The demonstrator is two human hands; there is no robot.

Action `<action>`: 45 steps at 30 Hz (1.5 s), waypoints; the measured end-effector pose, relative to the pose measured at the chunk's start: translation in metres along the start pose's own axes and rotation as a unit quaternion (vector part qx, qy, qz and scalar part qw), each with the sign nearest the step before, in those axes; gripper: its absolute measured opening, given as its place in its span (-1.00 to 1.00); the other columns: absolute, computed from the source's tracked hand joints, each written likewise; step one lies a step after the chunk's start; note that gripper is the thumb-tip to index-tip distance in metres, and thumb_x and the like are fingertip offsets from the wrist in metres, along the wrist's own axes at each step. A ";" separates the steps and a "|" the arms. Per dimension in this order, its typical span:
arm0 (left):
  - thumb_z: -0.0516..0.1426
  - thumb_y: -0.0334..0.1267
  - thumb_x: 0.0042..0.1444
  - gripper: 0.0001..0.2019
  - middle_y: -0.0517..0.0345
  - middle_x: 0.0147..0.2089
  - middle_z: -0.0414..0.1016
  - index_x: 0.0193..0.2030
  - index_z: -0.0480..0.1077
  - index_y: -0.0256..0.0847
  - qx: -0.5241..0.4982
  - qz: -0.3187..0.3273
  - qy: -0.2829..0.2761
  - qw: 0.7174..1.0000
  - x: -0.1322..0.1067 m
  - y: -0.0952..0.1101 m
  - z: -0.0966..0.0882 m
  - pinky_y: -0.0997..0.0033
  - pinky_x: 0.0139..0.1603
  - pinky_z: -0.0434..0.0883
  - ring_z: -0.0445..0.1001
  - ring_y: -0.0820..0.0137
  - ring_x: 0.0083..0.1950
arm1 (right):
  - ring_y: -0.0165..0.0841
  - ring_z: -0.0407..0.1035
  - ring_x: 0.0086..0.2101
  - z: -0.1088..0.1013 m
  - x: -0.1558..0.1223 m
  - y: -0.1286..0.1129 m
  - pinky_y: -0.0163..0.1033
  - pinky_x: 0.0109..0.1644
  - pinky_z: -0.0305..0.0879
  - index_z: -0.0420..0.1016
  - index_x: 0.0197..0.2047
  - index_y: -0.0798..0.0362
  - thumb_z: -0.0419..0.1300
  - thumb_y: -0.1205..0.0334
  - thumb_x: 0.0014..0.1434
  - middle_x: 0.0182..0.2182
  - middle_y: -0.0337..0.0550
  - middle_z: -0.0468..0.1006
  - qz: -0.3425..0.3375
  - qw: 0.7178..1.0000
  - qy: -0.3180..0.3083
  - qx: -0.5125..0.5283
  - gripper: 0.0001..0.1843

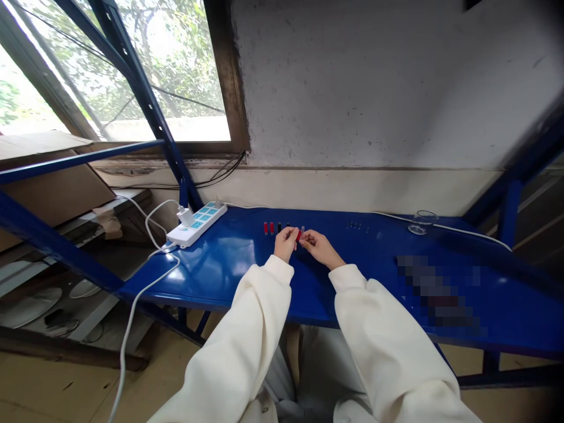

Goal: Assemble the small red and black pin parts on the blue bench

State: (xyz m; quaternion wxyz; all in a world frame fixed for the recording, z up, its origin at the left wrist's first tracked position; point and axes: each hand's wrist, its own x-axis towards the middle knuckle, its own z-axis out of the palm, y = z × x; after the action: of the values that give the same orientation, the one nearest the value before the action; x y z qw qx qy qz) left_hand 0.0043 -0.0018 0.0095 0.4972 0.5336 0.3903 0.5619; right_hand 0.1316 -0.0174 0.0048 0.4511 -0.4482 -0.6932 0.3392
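Note:
Both my hands meet over the middle of a blue metal table point(229, 264). My left hand point(285, 242) and my right hand point(318, 245) pinch a small red part point(298, 236) between their fingertips, just above the tabletop. Right behind them a short row of small red and black parts point(272, 227) stands on the table. Farther right lies another row of tiny dark parts point(358, 225). Both my arms are in cream sleeves.
A white and blue power strip point(197, 223) with a plugged-in charger and white cable lies at the table's back left. A small clear glass dish point(422, 222) sits at the back right. Blue shelf frames, cardboard and a window stand at the left.

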 end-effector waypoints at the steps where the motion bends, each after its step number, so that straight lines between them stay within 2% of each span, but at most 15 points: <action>1: 0.10 -0.06 -0.05 -0.73 0.35 -0.66 0.18 -0.47 0.26 -0.27 0.000 -0.004 0.001 1.000 0.000 0.001 0.000 0.61 -0.70 0.05 0.12 0.66 -0.73 | -0.43 0.28 -0.43 0.001 0.000 0.000 -0.26 -0.30 0.24 0.29 -0.34 0.07 0.07 0.04 0.03 -0.46 -0.23 0.39 -0.001 1.000 0.000 -0.001 -0.75; 8: 0.10 -0.15 -0.07 -0.80 0.36 -0.67 0.19 -0.43 0.27 -0.27 -0.010 -0.027 -0.001 1.000 0.001 -0.002 0.000 0.61 -0.73 0.01 0.10 0.66 -0.76 | -0.42 0.27 -0.46 0.001 -0.002 0.003 -0.27 -0.34 0.21 0.32 -0.32 0.07 0.06 0.05 0.06 -0.45 -0.20 0.41 -0.036 0.999 0.014 -0.034 -0.75; 16: 0.11 -0.18 -0.08 -0.82 0.37 -0.66 0.16 -0.41 0.28 -0.27 -0.031 -0.057 -0.008 0.998 0.000 -0.002 0.001 0.62 -0.74 -0.01 0.06 0.68 -0.76 | -0.46 0.19 -0.55 0.001 -0.002 -0.002 -0.32 -0.45 0.14 0.34 -0.41 0.08 0.09 0.02 0.02 -0.54 -0.24 0.39 -0.025 0.997 0.011 -0.076 -0.73; 20: 0.08 -0.19 -0.03 -0.83 0.37 -0.64 0.18 -0.37 0.26 -0.26 -0.012 -0.030 0.001 0.999 -0.001 -0.002 0.000 0.61 -0.70 0.05 0.10 0.66 -0.74 | -0.44 0.22 -0.54 -0.006 0.002 0.009 -0.32 -0.42 0.15 0.35 -0.44 0.08 0.11 0.07 -0.01 -0.55 -0.23 0.41 -0.005 0.985 0.083 -0.151 -0.78; 23: 0.06 -0.23 -0.01 -0.86 0.36 -0.64 0.21 -0.34 0.25 -0.25 0.041 -0.021 0.000 0.999 -0.001 -0.005 -0.001 0.59 -0.68 0.10 0.12 0.63 -0.73 | -0.42 0.27 -0.51 -0.017 0.008 0.020 -0.32 -0.39 0.16 0.36 -0.46 0.08 0.11 0.13 -0.03 -0.55 -0.21 0.42 0.044 0.964 0.161 -0.208 -0.82; 26: 0.04 -0.29 0.00 -0.89 0.34 -0.63 0.24 -0.32 0.27 -0.25 0.120 -0.009 -0.008 0.993 -0.002 -0.008 -0.001 0.58 -0.62 0.17 0.18 0.60 -0.69 | -0.40 0.31 -0.48 -0.034 0.015 0.029 -0.33 -0.40 0.16 0.37 -0.47 0.08 0.11 0.15 -0.04 -0.55 -0.18 0.45 0.101 0.943 0.193 -0.252 -0.84; 29: 0.02 -0.34 0.01 -0.90 0.30 -0.61 0.28 -0.31 0.31 -0.24 0.204 0.031 -0.036 0.978 -0.005 -0.011 0.000 0.56 -0.51 0.23 0.26 0.57 -0.60 | -0.40 0.31 -0.48 -0.052 0.024 0.036 -0.34 -0.43 0.12 0.38 -0.46 0.07 0.13 0.16 -0.04 -0.52 -0.18 0.47 0.130 0.927 0.195 -0.293 -0.85; 33: -0.02 -0.35 0.03 -0.85 0.27 -0.58 0.32 -0.29 0.34 -0.21 0.289 0.075 -0.075 0.952 -0.009 -0.013 0.001 0.54 -0.45 0.25 0.29 0.54 -0.55 | -0.40 0.31 -0.50 -0.069 0.036 0.046 -0.35 -0.45 0.11 0.38 -0.48 0.09 0.16 0.17 -0.06 -0.53 -0.18 0.47 0.137 0.925 0.166 -0.314 -0.85; 37: -0.03 -0.36 0.03 -0.84 0.26 -0.55 0.35 -0.29 0.35 -0.20 0.327 0.090 -0.086 0.937 -0.010 -0.014 0.001 0.54 -0.44 0.25 0.28 0.54 -0.56 | -0.41 0.30 -0.51 -0.074 0.045 0.057 -0.35 -0.46 0.11 0.39 -0.48 0.08 0.17 0.17 -0.07 -0.54 -0.19 0.46 0.136 0.925 0.143 -0.325 -0.85; 45: -0.04 -0.35 0.04 -0.83 0.27 -0.55 0.34 -0.28 0.35 -0.18 0.347 0.106 -0.098 0.927 -0.012 -0.015 0.002 0.55 -0.47 0.23 0.26 0.54 -0.58 | -0.41 0.31 -0.49 -0.075 0.050 0.069 -0.34 -0.43 0.14 0.41 -0.47 0.09 0.18 0.17 -0.06 -0.54 -0.20 0.46 0.136 0.926 0.130 -0.329 -0.85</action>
State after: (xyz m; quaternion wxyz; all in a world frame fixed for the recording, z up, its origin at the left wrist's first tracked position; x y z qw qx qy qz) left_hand 0.0079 -0.0103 -0.0074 0.2545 0.7634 0.4511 0.3860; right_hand 0.2140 0.0590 -0.0122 0.3143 -0.7014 -0.6335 0.0890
